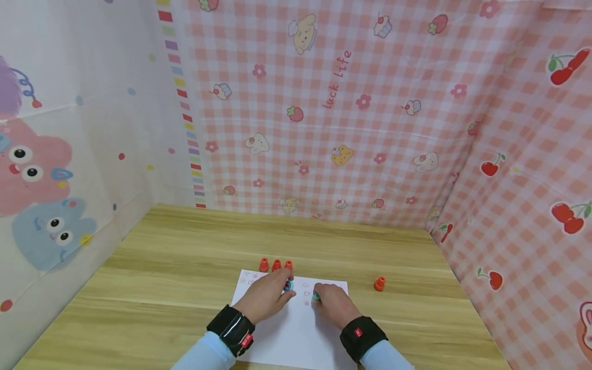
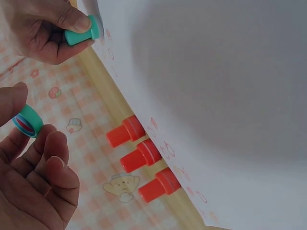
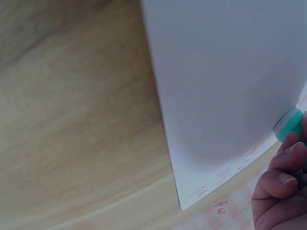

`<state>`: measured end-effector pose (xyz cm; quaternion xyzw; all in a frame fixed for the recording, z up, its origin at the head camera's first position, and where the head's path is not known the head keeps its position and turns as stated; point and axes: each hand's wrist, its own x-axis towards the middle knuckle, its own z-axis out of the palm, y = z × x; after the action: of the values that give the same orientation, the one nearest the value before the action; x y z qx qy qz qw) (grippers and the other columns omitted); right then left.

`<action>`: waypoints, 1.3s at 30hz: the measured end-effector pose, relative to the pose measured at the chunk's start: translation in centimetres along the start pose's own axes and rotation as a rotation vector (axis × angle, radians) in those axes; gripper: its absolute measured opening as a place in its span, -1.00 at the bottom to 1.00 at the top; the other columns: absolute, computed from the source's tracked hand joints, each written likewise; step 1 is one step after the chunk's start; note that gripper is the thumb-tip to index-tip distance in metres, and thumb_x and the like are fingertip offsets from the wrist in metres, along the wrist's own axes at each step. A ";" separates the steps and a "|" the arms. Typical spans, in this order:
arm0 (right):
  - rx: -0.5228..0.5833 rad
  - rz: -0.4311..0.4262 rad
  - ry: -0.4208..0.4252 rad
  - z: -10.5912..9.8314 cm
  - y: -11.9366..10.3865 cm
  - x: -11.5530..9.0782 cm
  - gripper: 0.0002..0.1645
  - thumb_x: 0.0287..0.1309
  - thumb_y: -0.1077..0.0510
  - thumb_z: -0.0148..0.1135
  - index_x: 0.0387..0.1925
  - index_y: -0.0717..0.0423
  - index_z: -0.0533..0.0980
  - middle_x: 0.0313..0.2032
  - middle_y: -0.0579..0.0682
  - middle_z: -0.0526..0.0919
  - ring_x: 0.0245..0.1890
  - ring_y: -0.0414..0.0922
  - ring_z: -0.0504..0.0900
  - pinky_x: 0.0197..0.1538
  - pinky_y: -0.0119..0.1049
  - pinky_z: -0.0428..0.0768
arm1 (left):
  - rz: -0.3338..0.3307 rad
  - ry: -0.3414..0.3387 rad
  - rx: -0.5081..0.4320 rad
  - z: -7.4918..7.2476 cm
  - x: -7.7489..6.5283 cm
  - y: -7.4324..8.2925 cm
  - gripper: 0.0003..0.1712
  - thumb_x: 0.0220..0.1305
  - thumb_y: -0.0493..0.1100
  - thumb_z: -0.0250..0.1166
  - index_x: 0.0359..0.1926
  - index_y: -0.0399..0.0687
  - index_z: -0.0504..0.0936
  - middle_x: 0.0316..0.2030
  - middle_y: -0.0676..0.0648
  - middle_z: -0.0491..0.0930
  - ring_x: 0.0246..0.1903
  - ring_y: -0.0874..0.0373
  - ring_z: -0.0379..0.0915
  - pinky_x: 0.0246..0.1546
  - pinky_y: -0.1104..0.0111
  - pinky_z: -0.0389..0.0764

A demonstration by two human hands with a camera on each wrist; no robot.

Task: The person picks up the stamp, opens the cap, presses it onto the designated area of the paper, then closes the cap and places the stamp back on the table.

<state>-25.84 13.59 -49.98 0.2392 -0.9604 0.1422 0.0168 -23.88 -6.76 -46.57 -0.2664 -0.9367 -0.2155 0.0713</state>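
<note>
Between thumb and fingers, my left hand (image 1: 268,296) pinches a teal stamp cap (image 2: 31,120) with a red and blue picture on its end. It hangs over the paper's upper part. My right hand (image 1: 336,306) grips a teal stamp (image 2: 80,31), its wide end right at the paper in the left wrist view. Under both hands lies a white sheet of paper (image 1: 287,336) with small pink and red prints along its far edge. The right wrist view shows the stamp (image 3: 289,125) partly covered by curled fingers (image 3: 283,179).
Three red stamps (image 1: 263,265) stand in a row at the paper's far edge, the nearest one partly behind my left hand. Another red stamp (image 1: 380,283) stands off to the right on the wooden table (image 1: 185,257). Patterned cloth (image 1: 324,169) hangs around the table.
</note>
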 end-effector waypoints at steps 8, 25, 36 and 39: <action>0.009 -0.001 -0.014 0.1 0.1 0.0 -0.86 -0.03 0.24 0.30 -0.44 0.08 0.47 -0.59 -0.18 0.41 -0.56 -0.21 0.34 -0.38 -0.33 0.41 | 0.012 -0.008 -0.004 0.0 0.1 -0.1 -0.66 0.12 0.00 0.28 -0.17 -0.04 0.41 -0.42 0.12 0.38 -0.46 0.26 0.30 -0.40 0.41 0.41; -0.064 -0.015 -0.043 -0.7 -0.7 0.1 -0.87 -0.02 0.25 0.29 -0.46 0.07 0.46 -0.63 -0.18 0.40 -0.60 -0.20 0.33 -0.44 -0.33 0.36 | 0.031 0.005 0.012 0.1 0.0 -0.2 -0.65 0.11 0.00 0.29 -0.17 -0.04 0.42 -0.42 0.11 0.39 -0.45 0.27 0.30 -0.38 0.39 0.42; -0.043 0.012 -0.059 -0.5 -0.5 0.2 -0.87 -0.01 0.23 0.29 -0.42 0.06 0.47 -0.61 -0.19 0.41 -0.56 -0.18 0.35 -0.40 -0.31 0.39 | 0.037 0.004 0.009 0.1 -0.1 -0.4 -0.66 0.12 0.00 0.28 -0.16 -0.02 0.42 -0.41 0.12 0.41 -0.44 0.27 0.32 -0.37 0.38 0.43; -0.027 0.025 -0.071 -0.5 -0.6 0.2 -0.86 -0.01 0.22 0.30 -0.39 0.07 0.48 -0.59 -0.18 0.42 -0.55 -0.17 0.36 -0.38 -0.29 0.40 | 0.035 0.001 0.005 0.0 -0.1 -0.4 -0.66 0.12 0.00 0.29 -0.16 -0.02 0.42 -0.41 0.12 0.40 -0.45 0.28 0.31 -0.38 0.39 0.42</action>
<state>-25.74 13.15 -49.28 0.2320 -0.9650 0.1211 -0.0157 -24.03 -7.10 -46.79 -0.2825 -0.9324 -0.2121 0.0760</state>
